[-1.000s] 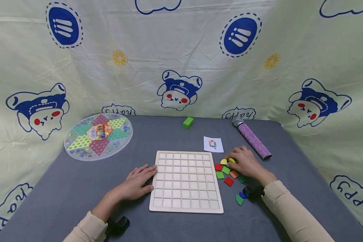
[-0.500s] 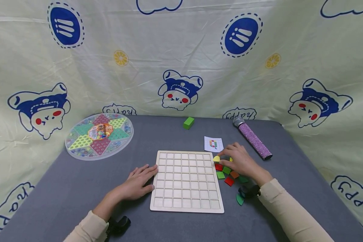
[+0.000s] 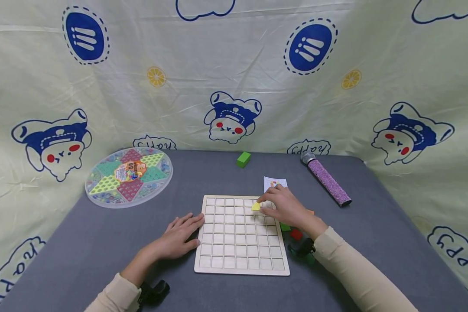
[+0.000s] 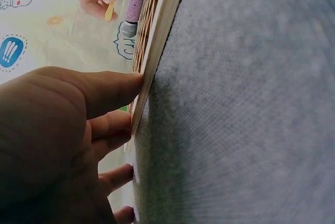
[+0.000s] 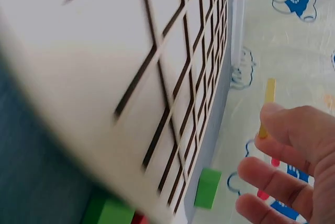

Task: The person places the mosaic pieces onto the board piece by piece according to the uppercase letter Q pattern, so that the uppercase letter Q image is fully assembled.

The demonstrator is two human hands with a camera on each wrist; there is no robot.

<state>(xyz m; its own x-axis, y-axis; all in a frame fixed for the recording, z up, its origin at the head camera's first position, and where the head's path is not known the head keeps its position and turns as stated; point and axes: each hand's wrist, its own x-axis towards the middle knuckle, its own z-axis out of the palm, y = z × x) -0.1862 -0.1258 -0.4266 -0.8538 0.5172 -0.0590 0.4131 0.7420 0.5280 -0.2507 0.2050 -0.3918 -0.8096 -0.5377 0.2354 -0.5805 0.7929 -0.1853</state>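
The right grip [image 3: 287, 211] pinches the yellow piece [image 3: 255, 207] between thumb and forefinger, held clear above the far right part of the board [image 3: 240, 239]. The left grip [image 3: 179, 236] is relaxed, its thumb and fingertips touching the board's left edge without clasping it. The piece is probably light, stiff and smooth, liable to slip rather than break; opposite points on its thin rim would offer the best hold, leaving the flat faces free.
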